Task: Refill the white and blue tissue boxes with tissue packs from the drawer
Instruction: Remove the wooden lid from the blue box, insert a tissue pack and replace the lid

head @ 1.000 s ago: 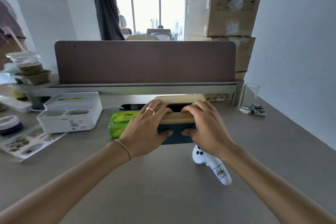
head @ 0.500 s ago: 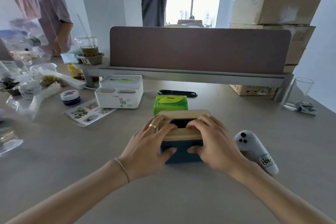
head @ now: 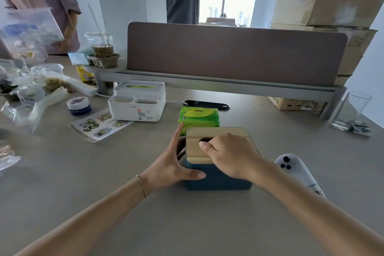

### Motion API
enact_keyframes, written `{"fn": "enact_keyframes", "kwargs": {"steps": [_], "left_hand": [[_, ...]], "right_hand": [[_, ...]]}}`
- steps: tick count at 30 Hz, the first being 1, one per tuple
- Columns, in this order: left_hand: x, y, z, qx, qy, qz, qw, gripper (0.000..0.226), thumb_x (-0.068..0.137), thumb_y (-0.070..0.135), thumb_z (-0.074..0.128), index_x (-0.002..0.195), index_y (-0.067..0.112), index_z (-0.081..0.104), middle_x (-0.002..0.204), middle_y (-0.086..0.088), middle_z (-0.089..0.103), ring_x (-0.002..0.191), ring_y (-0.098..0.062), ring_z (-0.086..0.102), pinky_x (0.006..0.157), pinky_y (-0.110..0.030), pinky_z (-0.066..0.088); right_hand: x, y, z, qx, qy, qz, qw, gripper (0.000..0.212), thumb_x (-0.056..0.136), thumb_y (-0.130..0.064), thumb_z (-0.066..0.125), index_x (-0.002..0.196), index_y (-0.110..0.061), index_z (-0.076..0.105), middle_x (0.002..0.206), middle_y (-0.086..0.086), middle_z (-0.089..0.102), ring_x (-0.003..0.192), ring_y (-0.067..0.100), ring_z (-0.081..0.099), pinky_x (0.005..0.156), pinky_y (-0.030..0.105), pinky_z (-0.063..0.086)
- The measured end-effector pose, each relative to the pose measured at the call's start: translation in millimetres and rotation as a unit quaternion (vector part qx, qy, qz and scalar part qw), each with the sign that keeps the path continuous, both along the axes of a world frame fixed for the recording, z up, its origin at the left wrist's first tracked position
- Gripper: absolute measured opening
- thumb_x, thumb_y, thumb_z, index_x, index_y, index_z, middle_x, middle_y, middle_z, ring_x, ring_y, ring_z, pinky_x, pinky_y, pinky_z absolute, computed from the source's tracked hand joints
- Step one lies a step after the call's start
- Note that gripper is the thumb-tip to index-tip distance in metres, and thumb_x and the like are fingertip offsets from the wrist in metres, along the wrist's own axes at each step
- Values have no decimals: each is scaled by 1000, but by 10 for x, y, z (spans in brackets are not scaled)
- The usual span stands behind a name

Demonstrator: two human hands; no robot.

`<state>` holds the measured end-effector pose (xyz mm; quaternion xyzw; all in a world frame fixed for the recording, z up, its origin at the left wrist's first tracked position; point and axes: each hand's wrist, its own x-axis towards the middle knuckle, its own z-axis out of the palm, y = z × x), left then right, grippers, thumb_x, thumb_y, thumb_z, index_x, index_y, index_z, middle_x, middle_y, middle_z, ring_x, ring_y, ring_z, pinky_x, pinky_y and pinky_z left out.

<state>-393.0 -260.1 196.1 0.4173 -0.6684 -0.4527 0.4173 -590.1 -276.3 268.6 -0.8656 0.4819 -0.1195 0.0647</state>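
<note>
- The blue tissue box (head: 217, 178) stands on the tabletop (head: 207, 224) close in front of the person, with its wooden lid (head: 216, 134) seated on top. My guess is that the lid is about to be lifted, and if it sits tight the whole box could come up with it or skid.
- The green tissue pack (head: 199, 118) lies just behind the box, touching or nearly touching its far edge. A lid tipped backwards could knock the pack further away.
- A white controller (head: 299, 172) lies just to the right of the box. The right forearm passes close by it, so a wide sweep of that arm could push it across the tabletop.
- The white tissue box (head: 138, 103) stands well apart at the back left, with something green showing through its top slot, and a drinking glass (head: 351, 110) stands far to the right. Neither looks at risk.
- The left hand (head: 174, 164) is spread wide against the box's left side, thumb along the front face and fingers reaching behind. It braces the box rather than grips it.
- The right hand (head: 230, 156) rests curled on the lid, fingertips bent in at the slot (head: 203, 141). Whether they have hooked the slot's edge cannot be told.
- Both forearms reach straight forward, low over the tabletop.
</note>
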Motion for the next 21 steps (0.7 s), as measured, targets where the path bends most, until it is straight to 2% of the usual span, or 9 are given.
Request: {"fn": "enact_keyframes", "kwargs": {"steps": [3,7,10,14,18,21], "left_hand": [[-13,-14,-26,-6,-11,19,1000,119,65,17,91,159,25,19,152,10,50,140,-5,47,117,-27,37],[-22,-31,-61,-19,-22,33,999,111,70,-3,88,158,18,23,151,5,50,135,-3,52,104,-15,43],[-18,-44,-80,-21,-17,33,999,109,71,-8,85,157,18,24,151,3,51,133,-4,54,102,-16,45],[-17,-70,-94,-13,-21,37,999,110,69,9,91,158,21,26,149,4,53,134,-9,54,109,-24,45],[-36,-39,-68,-2,-8,31,999,112,66,19,90,157,22,25,151,4,51,131,-7,57,100,-17,47],[-58,13,-10,-7,-24,29,999,120,66,26,92,160,27,18,154,5,47,138,-7,50,112,-27,44]], "right_hand": [[19,56,-26,-60,14,-15,998,57,105,-49,27,56,-23,42,55,-5,48,52,9,47,49,27,27],[36,86,-56,-107,18,-23,994,57,105,-47,25,56,-23,40,54,-6,46,51,9,47,48,29,25],[42,74,-73,-118,14,-20,993,57,105,-45,25,55,-22,40,52,-5,45,50,13,46,49,33,28],[44,82,-76,-173,1,-23,985,57,104,-43,23,56,-22,45,49,-6,46,45,15,46,53,33,34],[26,49,-95,-148,-24,-9,989,56,105,-43,27,54,-23,38,47,-6,43,47,13,47,55,34,34],[14,24,-39,-163,-71,-4,984,56,105,-42,33,52,-23,35,44,-5,41,44,11,44,51,33,30]]}}
